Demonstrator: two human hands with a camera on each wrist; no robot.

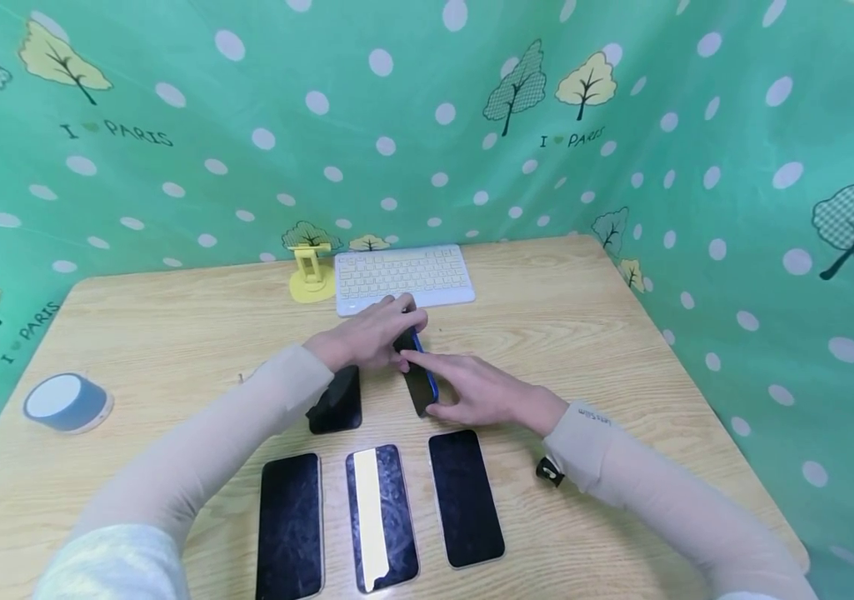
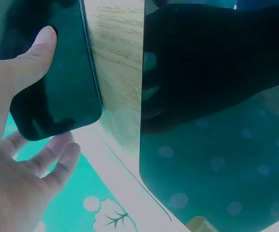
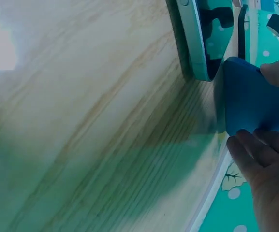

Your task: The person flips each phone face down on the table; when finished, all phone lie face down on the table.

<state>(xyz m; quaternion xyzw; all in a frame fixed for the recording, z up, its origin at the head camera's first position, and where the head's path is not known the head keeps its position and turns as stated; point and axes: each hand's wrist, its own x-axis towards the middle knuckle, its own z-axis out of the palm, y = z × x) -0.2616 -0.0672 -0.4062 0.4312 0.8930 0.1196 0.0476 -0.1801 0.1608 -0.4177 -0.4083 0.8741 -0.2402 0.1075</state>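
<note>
A smartphone with a dark screen and a blue edge is tilted up between both hands, just in front of the keyboard. My left hand grips its far end; in the left wrist view the thumb lies on the screen and the other fingers are behind. Nearer me, my right hand holds the phone by its side and near end. The right wrist view shows the blue back between thumb and fingers. Under the left forearm lies another dark phone, partly covered.
Three phones lie in a front row: a left one, a middle one with a bright reflection, and a right one. Behind are a white keyboard and a yellow stand. A blue cylindrical speaker and a small black object flank them.
</note>
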